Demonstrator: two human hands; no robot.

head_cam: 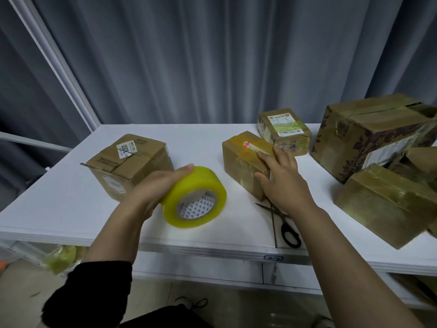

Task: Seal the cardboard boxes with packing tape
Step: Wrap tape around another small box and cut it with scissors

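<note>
Gripping the tape roll [196,197], the left hand [153,188] hovers left of the middle box [243,162]; the right hand [281,178] lies flat on it, fingers straight. Steady it, start tape beyond the seam

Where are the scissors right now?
Head view: the scissors lie on the table near its front edge, right of the tape, below the right hand and its box.
</note>
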